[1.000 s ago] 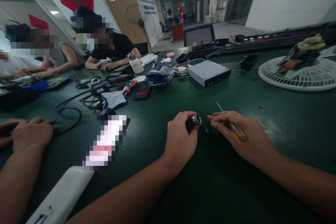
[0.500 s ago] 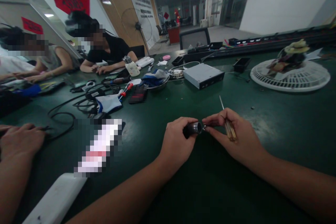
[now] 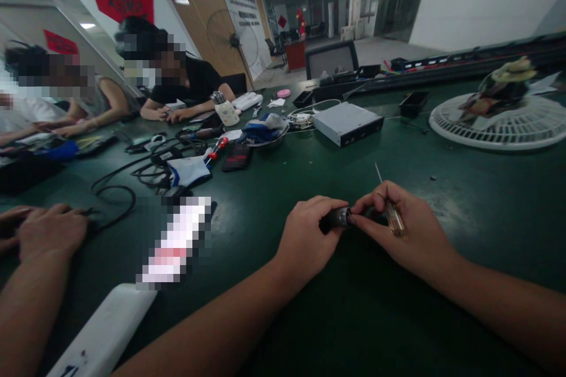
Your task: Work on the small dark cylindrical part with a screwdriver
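My left hand point(image 3: 309, 232) is wrapped round a dark cylinder point(image 3: 338, 218) whose metal-rimmed open end faces right. At that end are the thumb and fingertips of my right hand point(image 3: 404, 224), pinched together; whatever small piece they hold is hidden. A screwdriver point(image 3: 395, 218) with a clear amber handle is tucked in my right hand too, its thin shaft pointing up and away. Both hands are just above the dark green table point(image 3: 354, 318).
A grey disc drive point(image 3: 348, 122) and a white fan grille point(image 3: 499, 123) lie farther back. To the left are a phone point(image 3: 177, 241), a white device point(image 3: 106, 330), cables point(image 3: 132, 188) and a person's hands point(image 3: 53, 227). Two more people sit at the back left.
My right fingertips have closed the small gap to the cylinder's open end, covering the small shiny piece seen between them before. The whole view has shifted slightly.
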The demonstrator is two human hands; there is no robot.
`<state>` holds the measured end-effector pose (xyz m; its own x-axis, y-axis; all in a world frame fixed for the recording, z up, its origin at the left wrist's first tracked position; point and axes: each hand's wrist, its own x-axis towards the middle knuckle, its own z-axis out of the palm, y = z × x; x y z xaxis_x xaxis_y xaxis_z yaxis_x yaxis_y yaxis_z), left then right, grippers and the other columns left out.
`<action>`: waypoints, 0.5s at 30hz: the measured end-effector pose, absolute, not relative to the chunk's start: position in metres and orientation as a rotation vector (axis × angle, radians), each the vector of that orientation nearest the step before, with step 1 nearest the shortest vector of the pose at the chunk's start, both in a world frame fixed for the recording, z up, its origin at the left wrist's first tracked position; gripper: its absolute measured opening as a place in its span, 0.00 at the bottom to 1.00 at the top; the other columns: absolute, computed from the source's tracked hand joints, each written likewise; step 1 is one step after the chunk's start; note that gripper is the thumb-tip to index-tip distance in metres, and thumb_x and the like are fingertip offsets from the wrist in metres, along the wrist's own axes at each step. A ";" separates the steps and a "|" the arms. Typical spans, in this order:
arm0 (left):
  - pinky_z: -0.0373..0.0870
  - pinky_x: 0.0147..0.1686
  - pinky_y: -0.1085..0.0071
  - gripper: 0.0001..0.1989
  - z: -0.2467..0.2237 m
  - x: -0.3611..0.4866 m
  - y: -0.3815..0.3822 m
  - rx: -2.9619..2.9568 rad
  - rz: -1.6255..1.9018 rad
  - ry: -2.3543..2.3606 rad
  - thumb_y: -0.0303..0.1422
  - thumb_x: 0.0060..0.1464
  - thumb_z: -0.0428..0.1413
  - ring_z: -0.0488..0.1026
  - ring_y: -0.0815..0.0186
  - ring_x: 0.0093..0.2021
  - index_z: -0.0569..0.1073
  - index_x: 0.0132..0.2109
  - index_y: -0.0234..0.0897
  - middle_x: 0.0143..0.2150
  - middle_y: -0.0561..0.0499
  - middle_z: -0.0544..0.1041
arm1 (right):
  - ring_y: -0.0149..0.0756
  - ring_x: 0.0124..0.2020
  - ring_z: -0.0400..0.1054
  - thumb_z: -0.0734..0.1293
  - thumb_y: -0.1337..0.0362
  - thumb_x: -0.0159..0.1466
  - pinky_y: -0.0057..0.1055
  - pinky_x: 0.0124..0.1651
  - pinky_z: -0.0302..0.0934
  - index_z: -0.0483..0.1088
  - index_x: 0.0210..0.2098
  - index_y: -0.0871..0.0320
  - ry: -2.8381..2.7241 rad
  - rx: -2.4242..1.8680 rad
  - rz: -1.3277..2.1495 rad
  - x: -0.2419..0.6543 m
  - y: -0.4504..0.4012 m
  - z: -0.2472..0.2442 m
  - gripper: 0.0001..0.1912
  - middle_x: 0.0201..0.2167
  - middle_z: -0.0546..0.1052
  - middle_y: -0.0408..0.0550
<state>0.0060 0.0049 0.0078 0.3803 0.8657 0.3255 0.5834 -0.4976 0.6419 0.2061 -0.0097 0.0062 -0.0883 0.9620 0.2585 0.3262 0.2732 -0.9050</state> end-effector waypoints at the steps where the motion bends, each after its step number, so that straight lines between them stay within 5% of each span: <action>1: 0.76 0.53 0.56 0.14 0.008 0.006 0.005 2.227 0.897 1.246 0.25 0.56 0.66 0.80 0.59 0.48 0.81 0.49 0.42 0.48 0.50 0.84 | 0.42 0.38 0.80 0.74 0.62 0.62 0.36 0.39 0.72 0.58 0.31 0.50 -1.602 -1.227 0.846 0.206 -0.010 0.007 0.17 0.37 0.84 0.48; 15: 0.74 0.55 0.55 0.16 0.011 0.004 0.001 2.225 0.892 1.240 0.26 0.58 0.63 0.80 0.58 0.50 0.79 0.53 0.42 0.50 0.49 0.84 | 0.38 0.34 0.74 0.72 0.55 0.65 0.34 0.36 0.69 0.67 0.39 0.52 -1.575 -1.285 0.829 0.200 -0.009 0.004 0.12 0.36 0.79 0.47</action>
